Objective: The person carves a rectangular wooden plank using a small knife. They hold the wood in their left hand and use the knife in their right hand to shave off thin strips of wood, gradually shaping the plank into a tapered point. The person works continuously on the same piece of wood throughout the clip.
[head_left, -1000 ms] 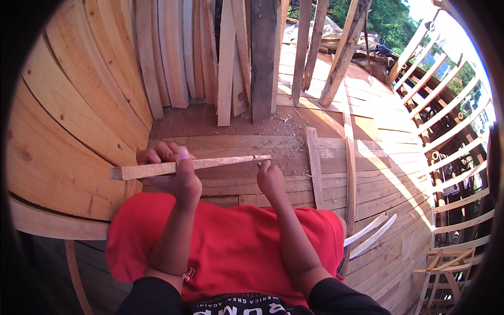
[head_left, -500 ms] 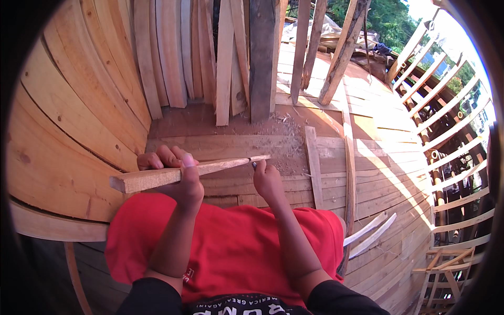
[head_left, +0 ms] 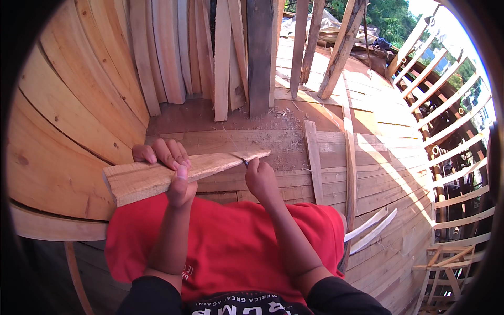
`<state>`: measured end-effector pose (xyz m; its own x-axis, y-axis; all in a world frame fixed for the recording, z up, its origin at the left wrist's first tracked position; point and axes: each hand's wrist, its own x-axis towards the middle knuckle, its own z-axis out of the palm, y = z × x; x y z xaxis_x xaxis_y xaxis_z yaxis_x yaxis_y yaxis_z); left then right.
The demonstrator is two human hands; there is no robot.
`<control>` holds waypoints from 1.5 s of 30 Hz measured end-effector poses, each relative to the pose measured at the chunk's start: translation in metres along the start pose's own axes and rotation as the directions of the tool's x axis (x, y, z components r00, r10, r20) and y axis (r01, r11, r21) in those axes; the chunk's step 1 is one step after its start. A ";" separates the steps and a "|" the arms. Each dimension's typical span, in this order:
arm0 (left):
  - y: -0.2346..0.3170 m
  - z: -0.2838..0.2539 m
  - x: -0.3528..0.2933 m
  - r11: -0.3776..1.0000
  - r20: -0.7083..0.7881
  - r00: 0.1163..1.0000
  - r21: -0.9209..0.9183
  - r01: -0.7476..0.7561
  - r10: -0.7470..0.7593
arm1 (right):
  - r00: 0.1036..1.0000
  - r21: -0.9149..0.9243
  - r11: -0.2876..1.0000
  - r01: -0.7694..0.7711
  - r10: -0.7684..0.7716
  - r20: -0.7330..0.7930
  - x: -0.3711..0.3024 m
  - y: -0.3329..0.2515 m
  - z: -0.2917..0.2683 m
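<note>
A tapered piece of wood (head_left: 137, 181) lies across in front of me, its broad end at the left and its narrow, shaped tip pointing right. My left hand (head_left: 181, 190) grips it mid-length, with the thumb on the near side and the fingers over the far edge. Near the narrow end, my right hand (head_left: 261, 180) is closed around a thin dark tool (head_left: 246, 163), which meets the wood beside a dark line across it. Most of the tool is hidden in the fist, so its kind does not show. Red cloth (head_left: 236, 226) covers my lap below the wood.
Curved planks (head_left: 73, 131) form a wall close on my left. Upright boards (head_left: 220, 68) stand ahead, with wood shavings (head_left: 283, 118) on the plank floor (head_left: 388, 184) before them. Loose strips (head_left: 373, 231) lie to the right, and a slatted frame (head_left: 457, 157) rises beyond.
The wood has rolled in my left hand, so its broad face now shows. My right hand and the tool have shifted slightly left along it.
</note>
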<state>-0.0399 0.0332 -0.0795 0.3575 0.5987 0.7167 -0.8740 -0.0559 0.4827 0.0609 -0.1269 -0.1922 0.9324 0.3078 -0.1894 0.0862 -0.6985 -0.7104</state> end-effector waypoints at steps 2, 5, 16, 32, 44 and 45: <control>-0.001 -0.004 0.000 1.000 0.006 1.000 -0.027 0.008 -0.008 | 0.989 0.066 0.989 -0.134 0.138 -0.057 0.009 0.010 0.012; -0.006 0.003 0.005 0.996 0.022 1.000 -0.092 0.011 -0.009 | 0.960 0.064 0.973 -0.224 0.231 -0.157 0.046 0.104 0.011; -0.009 -0.008 0.006 0.978 -0.251 0.966 0.209 -0.015 0.068 | 0.996 0.090 0.992 -0.089 0.091 -0.014 0.001 0.008 0.014; -0.009 0.011 -0.001 0.940 -0.298 0.949 0.341 0.004 0.105 | 0.985 0.074 0.995 -0.062 0.073 -0.155 0.035 0.051 0.017; -0.011 0.011 -0.003 0.908 -0.313 0.942 0.418 0.020 0.123 | 0.978 0.066 0.992 -0.104 0.114 -0.176 0.027 0.042 0.017; -0.012 0.013 -0.002 0.913 -0.343 0.932 0.407 0.034 0.119 | 0.972 0.039 0.993 -0.112 0.118 -0.202 0.036 0.062 0.017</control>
<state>-0.0254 0.0228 -0.0802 0.1168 0.8252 0.5526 -0.6517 -0.3561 0.6697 0.0937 -0.1483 -0.2548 0.9876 0.0864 -0.1312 -0.0330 -0.7029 -0.7105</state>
